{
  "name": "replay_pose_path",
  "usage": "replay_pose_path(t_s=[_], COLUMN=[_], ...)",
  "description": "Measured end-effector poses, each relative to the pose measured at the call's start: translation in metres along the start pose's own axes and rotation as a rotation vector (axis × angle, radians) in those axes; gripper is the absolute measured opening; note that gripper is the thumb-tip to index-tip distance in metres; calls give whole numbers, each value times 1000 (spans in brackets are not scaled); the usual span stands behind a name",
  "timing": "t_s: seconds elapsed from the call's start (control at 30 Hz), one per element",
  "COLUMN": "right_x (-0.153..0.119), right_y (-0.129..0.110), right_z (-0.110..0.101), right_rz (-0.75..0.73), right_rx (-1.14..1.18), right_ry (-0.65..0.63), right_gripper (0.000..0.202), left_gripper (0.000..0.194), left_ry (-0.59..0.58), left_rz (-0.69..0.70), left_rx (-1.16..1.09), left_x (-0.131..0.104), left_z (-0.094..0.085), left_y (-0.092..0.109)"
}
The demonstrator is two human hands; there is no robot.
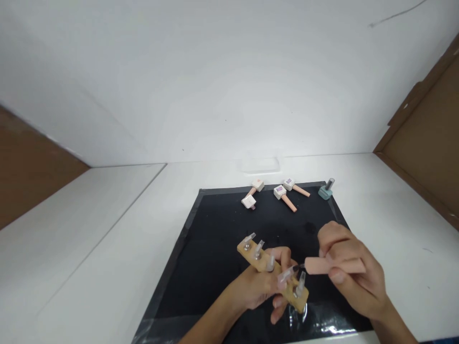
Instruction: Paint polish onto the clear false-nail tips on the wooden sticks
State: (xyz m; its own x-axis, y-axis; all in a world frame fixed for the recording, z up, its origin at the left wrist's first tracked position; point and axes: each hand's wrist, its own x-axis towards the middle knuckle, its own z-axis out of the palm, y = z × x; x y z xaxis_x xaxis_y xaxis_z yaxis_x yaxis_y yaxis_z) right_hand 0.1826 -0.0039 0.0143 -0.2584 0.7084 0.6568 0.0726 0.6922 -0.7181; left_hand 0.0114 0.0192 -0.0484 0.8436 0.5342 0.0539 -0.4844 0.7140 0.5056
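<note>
Bare forearms (215, 317) reached over a smooth black mat (211, 239), its borders covered in glossy, wrinkled clear tape. Closed around a flat, tan bar (264, 263) that looked like wood, the left hand (256, 286) held it slantwise, one end up and left, the other down and right. Five translucent, nail-shaped tips (258, 247) stuck out from it on small mounts. Opposite, the right hand (362, 286) pinched a matte pink handle (315, 265) between thumb and curled fingers, keeping it almost level; its dark brush (296, 268) pointed left at the fourth tip, though whether they touched was too fine to tell. The bar lay just left of the right hand. Beyond, blocky white bottles (280, 192) with slim pink caps (289, 203) lay on the mat, left of a teal bottle (325, 192) with a grey cap.
</note>
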Motion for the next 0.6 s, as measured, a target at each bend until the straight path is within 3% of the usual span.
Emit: replay_pose_path(t_s=[0.07,0.23,0.37,0.5,0.6], right_x=[-1,0,-2,-4,-5], right_y=[0,2,4,4,3], right_z=[2,1,-3,-2,0], right_rz=[11,24,51,74,127], right_rx=[53,34,128,133,102], right_ry=[32,-28,58,-44,56], right_gripper=[8,10,11,11,8], left_gripper=[36,35,36,37,37], left_ry=[0,-3,20,9,7], left_rz=[1,17,16,15,18], left_rx=[-7,0,-16,5,18], left_x=[-1,-1,0,-1,-2], left_z=[-1,1,4,3,2], left_y=[0,1,0,-1,-2])
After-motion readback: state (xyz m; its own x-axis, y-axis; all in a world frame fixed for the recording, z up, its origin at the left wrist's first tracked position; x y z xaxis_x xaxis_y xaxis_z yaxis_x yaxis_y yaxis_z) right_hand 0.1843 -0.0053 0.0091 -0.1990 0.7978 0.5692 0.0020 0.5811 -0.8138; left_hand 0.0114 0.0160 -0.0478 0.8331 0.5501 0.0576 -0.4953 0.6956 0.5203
